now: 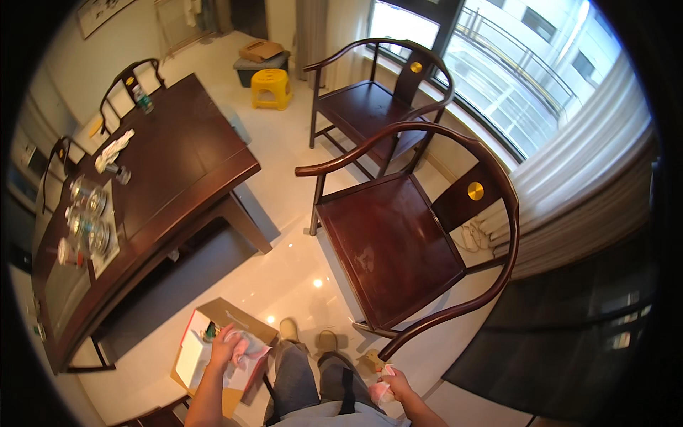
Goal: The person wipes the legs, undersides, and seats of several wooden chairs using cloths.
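Observation:
My left hand (224, 346) grips a crumpled pink-and-white wrapped bundle (249, 349) above an open cardboard box (228, 312). The bundle's material is hard to tell, possibly thin plastic or cloth. Pale inner walls show in the box, and a small green item (209, 332) is partly visible past my fingers; the rest of its contents are hidden. On the other side of my legs, my right hand (396, 385) holds a second pink-and-white bundle (381, 393), low and well apart from the box. Below it on the floor lies a small tan thing (372, 360), too blurred to name.
Left stands a dark wooden table (176, 144) with several glass jars (90, 213) and a bottle (142, 100). Two wooden armchairs (392, 251) stand ahead and right, near curtains (581, 165) and a window. A yellow plastic stool (271, 88) is farther off.

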Motion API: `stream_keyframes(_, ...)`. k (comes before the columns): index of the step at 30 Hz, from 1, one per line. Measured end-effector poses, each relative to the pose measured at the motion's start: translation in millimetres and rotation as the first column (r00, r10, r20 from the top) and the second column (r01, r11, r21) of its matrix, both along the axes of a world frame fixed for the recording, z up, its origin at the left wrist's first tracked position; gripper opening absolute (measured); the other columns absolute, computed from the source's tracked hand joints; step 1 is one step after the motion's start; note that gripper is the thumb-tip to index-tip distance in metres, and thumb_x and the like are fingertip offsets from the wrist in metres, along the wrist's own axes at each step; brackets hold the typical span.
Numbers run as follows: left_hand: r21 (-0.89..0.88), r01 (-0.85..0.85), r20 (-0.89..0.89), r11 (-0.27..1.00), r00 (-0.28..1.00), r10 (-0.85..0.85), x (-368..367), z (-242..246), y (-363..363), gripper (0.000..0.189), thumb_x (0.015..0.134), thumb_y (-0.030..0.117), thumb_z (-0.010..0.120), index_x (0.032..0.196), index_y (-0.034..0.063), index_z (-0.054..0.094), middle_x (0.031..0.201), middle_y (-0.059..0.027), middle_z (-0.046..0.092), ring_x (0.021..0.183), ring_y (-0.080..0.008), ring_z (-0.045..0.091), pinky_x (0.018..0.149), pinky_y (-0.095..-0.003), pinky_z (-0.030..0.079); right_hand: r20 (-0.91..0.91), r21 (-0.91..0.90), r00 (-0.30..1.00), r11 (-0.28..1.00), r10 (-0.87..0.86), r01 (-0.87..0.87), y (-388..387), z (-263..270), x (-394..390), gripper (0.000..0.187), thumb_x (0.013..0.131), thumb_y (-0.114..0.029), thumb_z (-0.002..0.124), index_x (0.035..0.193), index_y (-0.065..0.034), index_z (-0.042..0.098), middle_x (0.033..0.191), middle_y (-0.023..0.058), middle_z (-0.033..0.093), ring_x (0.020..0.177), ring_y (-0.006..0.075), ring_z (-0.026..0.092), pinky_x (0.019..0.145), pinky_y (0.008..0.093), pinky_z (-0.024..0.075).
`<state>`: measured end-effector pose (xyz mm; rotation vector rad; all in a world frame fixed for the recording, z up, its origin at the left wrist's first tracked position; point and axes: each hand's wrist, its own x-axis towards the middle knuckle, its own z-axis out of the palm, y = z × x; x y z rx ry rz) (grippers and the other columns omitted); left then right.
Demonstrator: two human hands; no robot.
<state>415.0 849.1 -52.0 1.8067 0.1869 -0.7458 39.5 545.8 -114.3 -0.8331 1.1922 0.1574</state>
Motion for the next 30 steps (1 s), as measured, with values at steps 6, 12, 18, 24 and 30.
stream_keyframes(6,0.036,0.382,0.224,0.924,0.898,-0.38,166,-14,-163,0.036,0.08,0.009,0.059,0.116,0.004,0.054,0.098,-0.0078,0.061,0.083,-0.0142,0.058,0.075,-0.0271,0.048,0.202,0.192,0.842,0.863,-0.5,0.467,28,36,51,0.053,0.068,0.0,0.046,0.121,-0.0066,0.043,0.088,0.0163,0.057,0.071,0.0264,0.059,0.063,0.037,0.0509)
stream_keyframes(12,-0.058,0.46,0.225,0.886,0.871,-0.437,280,-6,-316,0.083,0.071,-0.009,0.052,0.141,0.0127,0.014,0.11,-0.019,0.054,0.079,-0.0233,0.06,0.062,-0.0314,0.053,0.142,0.23,0.364,0.389,-0.92,0.892,65,21,98,0.04,0.078,-0.015,0.044,0.117,-0.0119,0.048,0.097,0.0129,0.058,0.077,0.0266,0.058,0.067,0.0393,0.0498)
stream_keyframes(18,0.093,0.574,0.323,0.814,0.756,-0.57,337,-11,-379,0.077,0.067,0.0,0.056,0.137,0.0047,0.025,0.109,-0.0188,0.054,0.086,-0.0225,0.059,0.074,-0.0308,0.049,0.202,0.152,0.133,0.165,-0.97,0.975,63,2,127,0.026,0.081,-0.014,0.044,0.105,-0.0105,0.051,0.094,0.0109,0.059,0.077,0.0257,0.059,0.068,0.0396,0.0504)
stream_keyframes(24,0.14,0.701,0.202,0.699,0.671,-0.713,361,-41,-398,0.064,0.07,0.004,0.056,0.131,0.0008,0.035,0.104,-0.0153,0.055,0.085,-0.0204,0.058,0.073,-0.0305,0.049,0.187,0.072,0.129,0.145,-0.974,0.987,58,-1,133,0.02,0.083,-0.01,0.041,0.101,-0.008,0.048,0.09,0.0121,0.059,0.076,0.0271,0.059,0.067,0.041,0.0514)
stream_keyframes(30,0.157,0.655,0.136,0.739,0.727,-0.673,354,-36,-410,0.056,0.064,0.006,0.059,0.118,-0.0025,0.044,0.092,-0.0134,0.058,0.079,-0.0207,0.058,0.069,-0.0317,0.049,0.238,0.114,0.16,0.192,-0.958,0.975,58,-18,110,0.017,0.084,-0.013,0.041,0.099,-0.0067,0.047,0.08,0.0104,0.056,0.073,0.0267,0.058,0.064,0.0411,0.0517)
